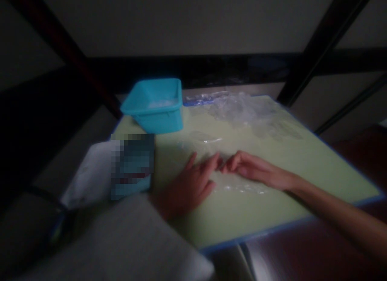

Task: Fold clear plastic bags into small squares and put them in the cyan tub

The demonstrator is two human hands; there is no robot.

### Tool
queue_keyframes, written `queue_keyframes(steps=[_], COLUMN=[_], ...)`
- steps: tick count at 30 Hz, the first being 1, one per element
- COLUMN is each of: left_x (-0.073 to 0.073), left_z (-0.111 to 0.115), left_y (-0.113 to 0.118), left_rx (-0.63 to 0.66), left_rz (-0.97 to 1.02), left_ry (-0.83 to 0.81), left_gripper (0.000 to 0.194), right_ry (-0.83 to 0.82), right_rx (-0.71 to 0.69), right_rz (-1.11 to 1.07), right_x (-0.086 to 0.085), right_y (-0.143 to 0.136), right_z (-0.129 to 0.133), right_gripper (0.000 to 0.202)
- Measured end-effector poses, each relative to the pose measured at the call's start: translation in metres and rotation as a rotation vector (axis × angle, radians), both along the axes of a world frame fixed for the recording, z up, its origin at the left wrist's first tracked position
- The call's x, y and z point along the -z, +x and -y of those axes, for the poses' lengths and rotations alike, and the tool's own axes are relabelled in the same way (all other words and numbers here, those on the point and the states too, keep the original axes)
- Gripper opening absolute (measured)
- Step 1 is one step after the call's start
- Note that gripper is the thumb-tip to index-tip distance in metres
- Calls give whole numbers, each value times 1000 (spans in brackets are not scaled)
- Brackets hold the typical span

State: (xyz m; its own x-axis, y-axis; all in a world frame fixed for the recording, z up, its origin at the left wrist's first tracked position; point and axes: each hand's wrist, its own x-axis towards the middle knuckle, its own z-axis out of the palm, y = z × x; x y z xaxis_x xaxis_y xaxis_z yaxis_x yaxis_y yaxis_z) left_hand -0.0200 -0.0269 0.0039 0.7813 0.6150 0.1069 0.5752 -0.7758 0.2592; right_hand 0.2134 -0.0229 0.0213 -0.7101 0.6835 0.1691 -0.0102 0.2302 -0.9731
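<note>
Clear plastic sheet (211, 142) lay on the tabletop (229, 216) beneath both hands, seemingly mid-handling. Left hand (193, 184) loosely spread; right hand (249, 167) curled, grip unclear. Crumpled plastic film (242, 109) lay beyond, apparently unsorted.

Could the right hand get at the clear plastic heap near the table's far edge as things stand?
Probably yes: the plastic heap lies beyond the right hand, with nothing upright standing between them. It appears busy at the clear film, though.

Blue-edged yellow-green table (317, 164), turquoise basin (160, 120), crumpled clear plastic (242, 109); thin clear film (208, 144) nearer
</note>
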Motion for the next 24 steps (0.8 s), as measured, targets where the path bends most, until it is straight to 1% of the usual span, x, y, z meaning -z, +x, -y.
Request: queue_keyframes(steps=[4, 8, 14, 20, 24], left_x=[2, 2, 1, 1, -1], left_z=[-1, -3, -1, -2, -2], left_y=[0, 0, 0, 0, 1], left_rx=[15, 8, 3, 21, 15], left_rz=[-27, -53, -33, -36, -31], left_ry=[18, -9, -37, -15, -51], left_gripper=[61, 62, 64, 64, 63], right_ry=[-30, -116, -290, -394, -448], right_rx=[-22, -69, -146, -234, -271], right_rz=[71, 100, 38, 8, -1], right_x=[0, -2, -4, -4, -2], right_y=[0, 3, 5, 7, 10], right_z=[-1, 0, 0, 0, 1], right_gripper=[19, 21, 17, 12, 11])
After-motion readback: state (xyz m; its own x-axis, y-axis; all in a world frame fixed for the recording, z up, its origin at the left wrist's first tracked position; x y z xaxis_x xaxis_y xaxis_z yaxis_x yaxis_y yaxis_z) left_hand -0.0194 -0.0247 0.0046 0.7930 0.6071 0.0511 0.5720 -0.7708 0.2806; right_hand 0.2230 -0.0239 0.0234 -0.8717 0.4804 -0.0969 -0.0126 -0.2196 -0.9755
